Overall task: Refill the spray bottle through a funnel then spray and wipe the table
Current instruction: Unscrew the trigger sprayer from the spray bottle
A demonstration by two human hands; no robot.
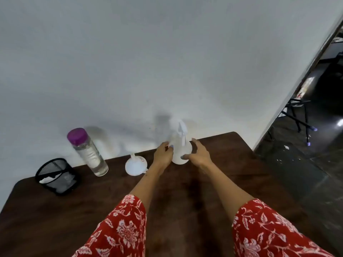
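A white spray bottle (181,145) stands upright at the far edge of the dark wooden table (185,191), its trigger head on top. My left hand (164,152) holds the bottle's left side with curled fingers. My right hand (197,152) cups its right side near the base, thumb and fingers spread around it. A white funnel (135,165) lies mouth-down to the left of my left hand. Further left stands a clear water bottle (89,152) with a purple cap, partly filled.
A black mesh holder (57,176) with something white in it sits at the table's left. A white wall runs just behind the table. To the right the table's edge drops to a dark floor with a folding stand (298,115).
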